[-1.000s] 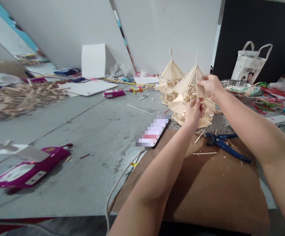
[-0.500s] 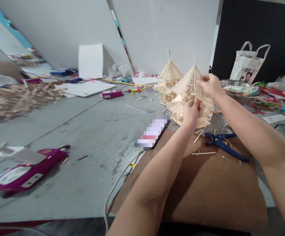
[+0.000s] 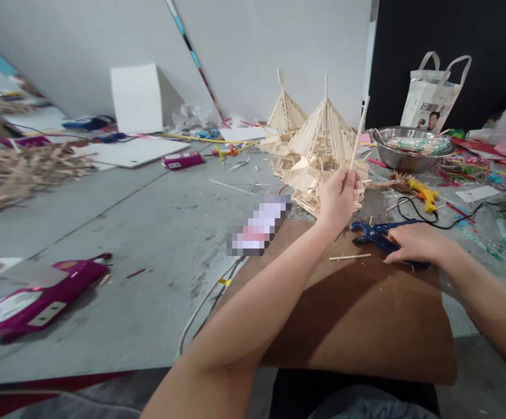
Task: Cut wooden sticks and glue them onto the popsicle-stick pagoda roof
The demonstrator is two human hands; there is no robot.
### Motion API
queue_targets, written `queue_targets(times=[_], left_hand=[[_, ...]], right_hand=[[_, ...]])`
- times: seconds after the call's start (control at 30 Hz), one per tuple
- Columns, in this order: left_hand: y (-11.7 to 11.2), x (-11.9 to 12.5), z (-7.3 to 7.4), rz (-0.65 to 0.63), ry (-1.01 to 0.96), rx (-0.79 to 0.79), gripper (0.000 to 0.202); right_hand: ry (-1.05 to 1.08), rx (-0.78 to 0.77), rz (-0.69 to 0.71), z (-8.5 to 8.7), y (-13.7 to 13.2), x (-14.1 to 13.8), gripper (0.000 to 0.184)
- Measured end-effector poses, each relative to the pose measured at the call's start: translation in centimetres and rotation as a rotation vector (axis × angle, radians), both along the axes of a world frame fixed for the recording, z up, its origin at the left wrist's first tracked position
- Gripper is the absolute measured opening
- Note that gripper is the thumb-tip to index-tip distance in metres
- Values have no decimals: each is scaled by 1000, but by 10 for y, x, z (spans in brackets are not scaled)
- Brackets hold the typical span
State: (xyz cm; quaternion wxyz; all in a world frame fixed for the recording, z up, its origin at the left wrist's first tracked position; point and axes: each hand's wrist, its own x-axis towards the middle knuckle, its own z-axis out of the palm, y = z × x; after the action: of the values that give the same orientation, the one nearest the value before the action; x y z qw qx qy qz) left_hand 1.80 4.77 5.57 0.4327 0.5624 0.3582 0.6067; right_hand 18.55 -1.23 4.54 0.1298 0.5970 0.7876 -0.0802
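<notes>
My left hand (image 3: 339,195) pinches a thin wooden stick (image 3: 360,131), which points up and leans slightly to the right. Just behind it stands a model building made of wooden sticks (image 3: 323,125), with two pointed roofs and a thin post at each peak. My right hand (image 3: 416,243) lies over the handles of blue cutting pliers (image 3: 369,233), fingers curled round them; the palm side is hidden. The pliers' jaws face left on a brown board (image 3: 357,326). A loose stick (image 3: 349,256) rests near the pliers.
A phone (image 3: 259,226) with a blurred screen lies left of the board. Purple power strips (image 3: 67,291) sit on the grey table. Behind my right hand are a yellow glue gun (image 3: 425,195), a metal bowl (image 3: 410,158) and a white bag (image 3: 431,102). Sticks are heaped (image 3: 30,171) far left.
My right hand has left the model's roof and come down to the blue pliers. My left hand now holds a stick upright in front of the model. The view has shifted slightly.
</notes>
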Motion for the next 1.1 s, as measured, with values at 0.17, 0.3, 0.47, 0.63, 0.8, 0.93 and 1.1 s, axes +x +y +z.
queue_targets(times=[0.17,0.3,0.47,0.63,0.8,0.93,1.1], left_hand=[[-26,-15,-26,-26,182,6,21],[-35,-26,-48,-46,199,-41,26],[-37,-28,-60,-54,197,-53,26],[-46,-22,-59,-102,169,-21,29],[-51,-16,-63,-174,189,-90,31],[-48,-15,-71,-77,235,-113,28],[-53,-11,-77,-90,282,-113,27]], right_hand=[[20,36,6,-18,8,4,19],[186,93,-132,-10,13,22,22],[535,270,-329,7,8,44,32],[1147,112,-406,-4,8,43,24],[1547,-21,-431,-19,5,16,29],[1614,-46,-480,-26,-1,-9,31],[1589,-95,-432,-31,-13,-26,27]])
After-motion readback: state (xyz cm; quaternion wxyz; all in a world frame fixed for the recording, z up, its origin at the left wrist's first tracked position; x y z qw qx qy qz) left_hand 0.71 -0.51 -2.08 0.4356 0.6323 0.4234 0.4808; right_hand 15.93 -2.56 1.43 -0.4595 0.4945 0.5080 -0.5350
